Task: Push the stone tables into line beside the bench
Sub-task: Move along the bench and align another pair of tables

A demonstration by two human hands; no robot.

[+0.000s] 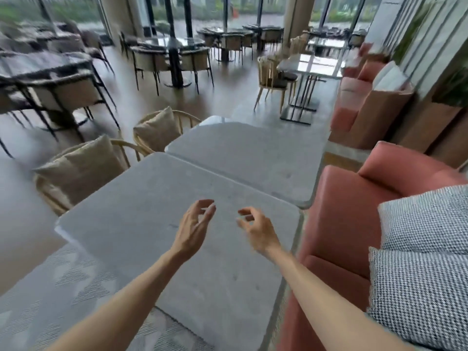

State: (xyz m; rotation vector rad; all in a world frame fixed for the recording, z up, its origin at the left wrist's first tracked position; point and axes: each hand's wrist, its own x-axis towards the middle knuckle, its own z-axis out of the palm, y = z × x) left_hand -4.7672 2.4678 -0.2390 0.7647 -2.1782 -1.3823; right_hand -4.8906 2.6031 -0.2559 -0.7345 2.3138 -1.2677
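Note:
Two grey stone tables stand end to end beside a salmon-pink bench (pixel 336 211) on the right. The near table (pixel 141 224) fills the middle of the view; the far table (pixel 253 153) butts against its far edge, set slightly toward the bench. Both my hands hover above the near table's top. My left hand (pixel 193 228) has its fingers loosely curled and apart, holding nothing. My right hand (pixel 255 229) is the same, close to the left one. Neither hand touches the stone.
Two wicker chairs with beige cushions (pixel 83 168) (pixel 157 133) sit tucked at the tables' left side. Houndstooth cushions (pixel 420 249) lie on the bench. Another stone table (pixel 310 64) with a chair stands farther along the bench. Dark tables and chairs fill the room's left.

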